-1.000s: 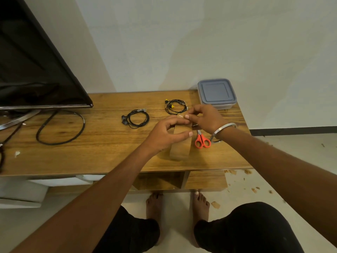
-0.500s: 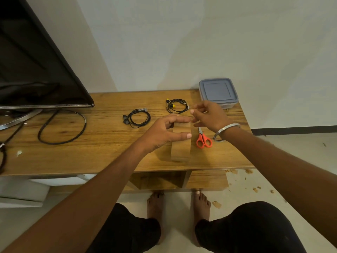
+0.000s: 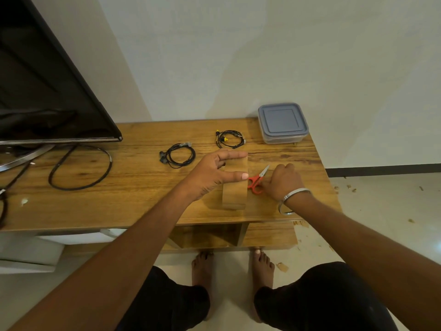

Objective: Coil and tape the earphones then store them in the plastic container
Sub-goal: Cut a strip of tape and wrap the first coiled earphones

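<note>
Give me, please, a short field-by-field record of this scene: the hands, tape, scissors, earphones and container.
left hand: holds the brown tape roll upright on the table
right hand: on the red scissors; grip unclear
black earphones: coiled, on table
earphones with yellow tips: coiled, nearer the container
plastic container: far right corner, lid on

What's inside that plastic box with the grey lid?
The plastic box sits shut under its grey lid. Its clear wall shows nothing definite, and the lid covers the rest. Both earphone coils lie outside on the table.
</note>
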A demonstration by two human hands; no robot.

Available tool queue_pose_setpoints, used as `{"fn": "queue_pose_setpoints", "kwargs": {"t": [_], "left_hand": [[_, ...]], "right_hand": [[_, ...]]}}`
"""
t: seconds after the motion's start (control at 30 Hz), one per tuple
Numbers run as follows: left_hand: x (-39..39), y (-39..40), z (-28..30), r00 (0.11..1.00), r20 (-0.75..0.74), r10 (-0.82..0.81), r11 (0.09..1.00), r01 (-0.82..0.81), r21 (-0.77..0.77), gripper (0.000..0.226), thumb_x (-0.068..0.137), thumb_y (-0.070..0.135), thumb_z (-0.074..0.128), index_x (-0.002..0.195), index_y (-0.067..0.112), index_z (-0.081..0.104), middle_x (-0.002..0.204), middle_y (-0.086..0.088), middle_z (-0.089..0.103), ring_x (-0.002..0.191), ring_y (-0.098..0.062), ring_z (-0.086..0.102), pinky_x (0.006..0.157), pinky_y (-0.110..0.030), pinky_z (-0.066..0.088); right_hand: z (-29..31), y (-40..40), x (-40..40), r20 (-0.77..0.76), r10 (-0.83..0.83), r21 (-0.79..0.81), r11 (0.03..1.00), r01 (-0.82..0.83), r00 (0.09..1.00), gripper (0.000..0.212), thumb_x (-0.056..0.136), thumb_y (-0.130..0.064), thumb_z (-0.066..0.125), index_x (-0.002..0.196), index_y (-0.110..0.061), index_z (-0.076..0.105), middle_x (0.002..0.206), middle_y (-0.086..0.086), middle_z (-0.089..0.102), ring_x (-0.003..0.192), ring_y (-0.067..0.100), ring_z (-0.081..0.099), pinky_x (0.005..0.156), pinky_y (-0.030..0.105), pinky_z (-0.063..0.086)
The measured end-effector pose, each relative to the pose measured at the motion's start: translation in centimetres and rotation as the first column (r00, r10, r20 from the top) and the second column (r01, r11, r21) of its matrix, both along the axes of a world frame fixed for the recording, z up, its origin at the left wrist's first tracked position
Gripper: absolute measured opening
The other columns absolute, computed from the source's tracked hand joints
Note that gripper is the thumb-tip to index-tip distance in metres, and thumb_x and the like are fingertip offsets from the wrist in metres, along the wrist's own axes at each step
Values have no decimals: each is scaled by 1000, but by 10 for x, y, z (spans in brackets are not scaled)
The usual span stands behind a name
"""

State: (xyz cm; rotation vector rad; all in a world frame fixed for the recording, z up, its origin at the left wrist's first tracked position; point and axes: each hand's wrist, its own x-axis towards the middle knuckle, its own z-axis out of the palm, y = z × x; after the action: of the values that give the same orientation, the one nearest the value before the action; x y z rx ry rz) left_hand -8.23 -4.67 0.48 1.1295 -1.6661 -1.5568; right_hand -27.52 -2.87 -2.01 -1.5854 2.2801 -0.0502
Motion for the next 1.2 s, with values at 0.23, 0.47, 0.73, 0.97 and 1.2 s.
{"fn": "queue_pose_setpoints", "kwargs": {"t": [0.23,0.47,0.73,0.97,1.2], "left_hand": [[-2,1,0,999,-13,45,999,-46,-29,55,68,27,85,120,27,68,129,10,59,125,-7,53,114,-37,36],[-2,0,1,999,-19,42,997,-43,-60,52,75,11,81,124,16,65,133,2,55,115,3,56,88,-6,42],[-4,0,0,995,-67,76,995,-80,-55,50,77,7,79,124,12,65,131,2,55,106,10,58,82,-7,45],[-4,1,0,995,-61,84,991,-89,-95,50,77,7,79,124,11,65,133,0,55,104,15,57,80,-3,43],[-5,-5,-2,992,-89,90,993,-96,-69,49,76,9,80,123,14,66,131,1,55,103,2,63,82,-12,48]], "right_hand": [[-10,3,8,23,-4,3,1000,3,1000,66,80,-55,62,123,-7,46,125,14,45,114,30,49,93,37,42],[-4,3,11,13,174,-85,981,-172,985,42,91,-31,53,122,-5,46,125,19,44,109,38,47,91,41,40],[-6,3,7,7,147,-94,985,-145,989,47,89,-42,54,118,-5,50,124,17,45,110,35,46,94,41,40],[-12,-2,10,-85,189,-5,982,-190,978,53,88,-49,49,119,-6,51,121,14,51,112,31,43,94,39,36],[-7,-11,10,-52,167,84,983,-162,985,49,90,-49,50,110,-6,59,127,20,50,121,33,41,95,38,38]]}}
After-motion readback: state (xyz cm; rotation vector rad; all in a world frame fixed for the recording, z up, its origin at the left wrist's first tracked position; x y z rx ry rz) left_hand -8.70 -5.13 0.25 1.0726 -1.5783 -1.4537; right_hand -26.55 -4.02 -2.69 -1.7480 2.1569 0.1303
